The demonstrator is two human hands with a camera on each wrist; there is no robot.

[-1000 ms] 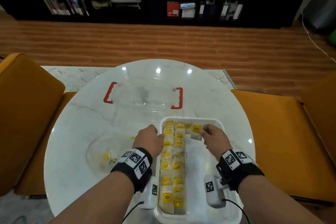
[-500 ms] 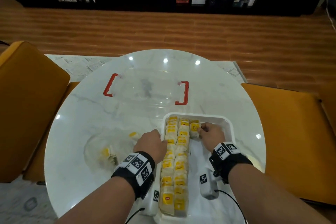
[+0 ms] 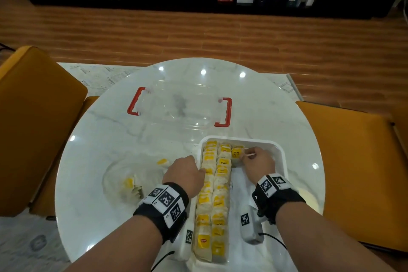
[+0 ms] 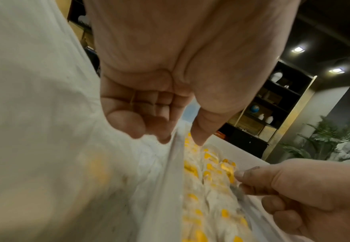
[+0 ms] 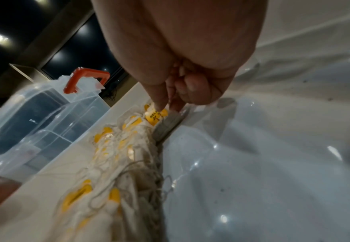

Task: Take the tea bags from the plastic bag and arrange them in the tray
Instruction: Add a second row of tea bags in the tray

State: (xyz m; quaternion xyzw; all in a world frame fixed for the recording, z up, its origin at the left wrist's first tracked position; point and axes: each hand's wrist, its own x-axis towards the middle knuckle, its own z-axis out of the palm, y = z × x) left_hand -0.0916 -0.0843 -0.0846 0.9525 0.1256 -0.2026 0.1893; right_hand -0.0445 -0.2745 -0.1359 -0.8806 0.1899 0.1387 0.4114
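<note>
A white tray [image 3: 280, 155] lies near the table's front edge and holds two long rows of tea bags [image 3: 215, 196] with yellow tags. At the tray's far end my right hand [image 3: 244, 155] pinches one tea bag [image 3: 236, 154], which sits beside the second row; the right wrist view shows my index fingertip [image 5: 156, 107] on its yellow tag [image 5: 154, 117]. My left hand [image 3: 198, 169] holds the tray's left rim [image 4: 170, 172], thumb [image 4: 198, 135] inside on the tea bags, fingers [image 4: 136, 127] outside. The clear plastic bag [image 3: 123, 180] lies left of the tray with a few tea bags inside.
A clear plastic box [image 3: 179, 108] with red handles stands on the round marble table [image 3: 99, 143] beyond the tray. Yellow chairs [image 3: 33, 121] flank the table on both sides. The tray's right half [image 5: 252, 163] is bare.
My right hand has pressed the pinched tea bag down at the far end of the tray, beside the second row. The left hand has stayed at the left rim.
</note>
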